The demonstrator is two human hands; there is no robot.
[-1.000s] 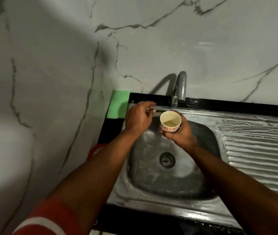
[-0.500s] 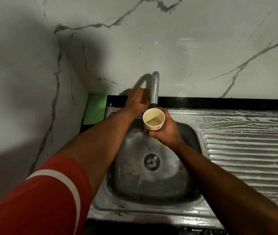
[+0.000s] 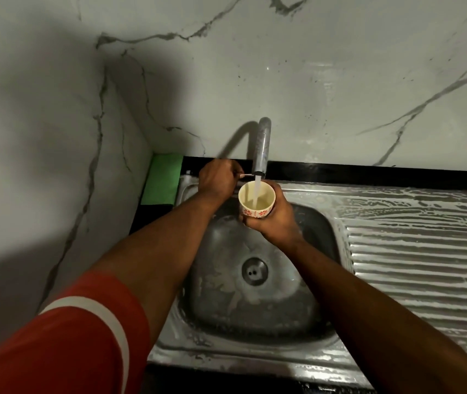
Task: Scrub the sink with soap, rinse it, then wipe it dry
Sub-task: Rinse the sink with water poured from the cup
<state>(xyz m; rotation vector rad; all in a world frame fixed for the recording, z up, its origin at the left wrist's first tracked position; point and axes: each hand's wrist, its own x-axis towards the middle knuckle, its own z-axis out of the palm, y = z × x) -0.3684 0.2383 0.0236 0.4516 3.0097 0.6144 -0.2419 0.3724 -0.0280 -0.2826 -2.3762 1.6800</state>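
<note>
Right hand [image 3: 272,223] wraps the light, likely crushable cream red-flowered cup [image 3: 256,201] under the running chrome tap [image 3: 262,146], left hand [image 3: 217,180] gripping the thin lever [image 3: 246,175]; hold mid-wall, gently.

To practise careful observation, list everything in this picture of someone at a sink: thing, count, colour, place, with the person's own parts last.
walls: two, white marble with grey veins, behind and left of the sink
tap: one, silver, back of the sink, running
cup: one, cream with red pattern, under the tap
sink: one, steel, soapy, centre
drain: one, steel, basin floor
draining board: one, steel, ridged, right of the basin
cloth: one, green, back left corner
left hand: one, grips the tap lever
right hand: one, holds the cup
sleeve: one, red with white stripe, bottom left
</note>
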